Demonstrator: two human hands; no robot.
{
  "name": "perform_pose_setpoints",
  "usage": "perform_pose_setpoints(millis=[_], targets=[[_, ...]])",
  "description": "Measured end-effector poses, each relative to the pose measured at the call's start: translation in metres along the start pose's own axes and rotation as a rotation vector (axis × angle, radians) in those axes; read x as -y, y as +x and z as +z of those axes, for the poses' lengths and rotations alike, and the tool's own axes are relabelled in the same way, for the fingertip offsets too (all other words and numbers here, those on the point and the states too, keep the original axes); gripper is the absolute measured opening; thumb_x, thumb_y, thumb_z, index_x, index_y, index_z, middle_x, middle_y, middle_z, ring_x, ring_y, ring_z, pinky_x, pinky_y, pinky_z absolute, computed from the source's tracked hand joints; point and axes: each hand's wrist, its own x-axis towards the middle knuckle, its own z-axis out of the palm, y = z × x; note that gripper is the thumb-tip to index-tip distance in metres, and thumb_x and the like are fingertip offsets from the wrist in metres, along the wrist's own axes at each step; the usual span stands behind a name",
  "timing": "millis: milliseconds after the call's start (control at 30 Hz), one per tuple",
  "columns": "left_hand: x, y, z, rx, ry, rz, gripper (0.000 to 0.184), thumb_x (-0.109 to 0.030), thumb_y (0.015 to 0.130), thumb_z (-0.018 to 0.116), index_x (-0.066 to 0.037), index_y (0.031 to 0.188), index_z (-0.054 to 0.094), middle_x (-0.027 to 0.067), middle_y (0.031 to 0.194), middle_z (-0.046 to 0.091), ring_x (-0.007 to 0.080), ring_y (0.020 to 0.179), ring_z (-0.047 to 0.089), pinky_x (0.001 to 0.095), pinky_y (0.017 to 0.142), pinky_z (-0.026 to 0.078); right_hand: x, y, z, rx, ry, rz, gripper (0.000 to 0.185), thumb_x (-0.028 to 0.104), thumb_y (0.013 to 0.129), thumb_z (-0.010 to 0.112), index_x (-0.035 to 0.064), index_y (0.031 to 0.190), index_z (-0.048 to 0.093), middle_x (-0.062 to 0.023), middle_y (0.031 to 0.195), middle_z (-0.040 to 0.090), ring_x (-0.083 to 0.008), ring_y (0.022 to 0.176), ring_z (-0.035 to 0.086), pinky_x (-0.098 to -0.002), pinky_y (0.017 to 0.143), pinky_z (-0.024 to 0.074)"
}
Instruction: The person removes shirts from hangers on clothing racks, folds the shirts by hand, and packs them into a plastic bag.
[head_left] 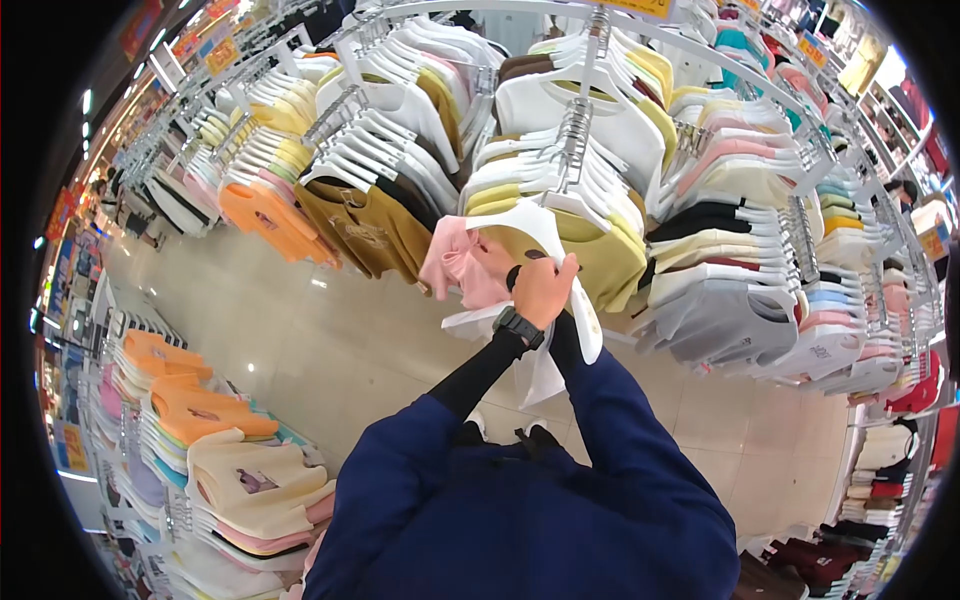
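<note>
My forearms cross in front of me. My left hand (545, 289), with a black watch on its wrist, is closed round a white hanger (588, 325) that tilts down to the right. Beyond it, my right hand (493, 262) sits against a bunched pink shirt (462, 266); its fingers are mostly hidden by the cloth and it appears to grip the shirt. Below my hands hangs a white piece (540, 378), partly covered by my arms; I cannot tell what it is. Olive-yellow shirts (605, 255) hang on the rack just behind the hanger.
Racks of shirts on white hangers curve round ahead, with brown shirts (372, 232) and orange shirts (272, 222) to the left and grey shirts (722, 318) to the right. Another rack with a cream shirt (250, 480) stands at lower left. Tiled floor (330, 340) lies between.
</note>
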Motion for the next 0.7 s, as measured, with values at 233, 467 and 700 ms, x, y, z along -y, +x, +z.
perform_pose_setpoints(millis=[233,467,700], targets=[[-0.035,-0.067,-0.027,0.056,-0.203,0.077,0.041,-0.031,0.093,0.055,0.001,0.070,0.065,0.0113,0.055,0.058,0.0232,0.050,0.057,0.0350,0.053,0.044,-0.005,-0.007,-0.006,0.055,0.042,0.014,0.012,0.013,0.089,0.054,0.0054,0.097,0.059,-0.0068,0.089,0.056,-0.0199,0.083,0.052,-0.0339,0.072,0.0438],[-0.020,-0.032,-0.025,0.060,-0.198,-0.052,0.043,-0.035,0.094,0.053,0.002,0.074,0.065,0.0151,0.058,0.060,0.0326,0.057,0.061,0.0406,0.058,0.048,-0.010,-0.011,-0.019,0.143,0.167,0.002,0.010,0.013,0.089,0.054,0.0059,0.095,0.059,-0.0036,0.084,0.056,-0.0160,0.078,0.052,-0.0316,0.068,0.0439],[0.010,0.001,0.015,-0.068,-0.042,0.090,0.047,-0.038,0.094,0.053,0.003,0.074,0.067,0.0183,0.061,0.061,0.0334,0.058,0.062,0.0402,0.057,0.046,0.034,0.054,-0.054,0.189,0.461,-0.011,0.009,0.010,0.089,0.052,0.0053,0.092,0.059,-0.0019,0.078,0.056,-0.0111,0.074,0.051,-0.0291,0.065,0.0435]])
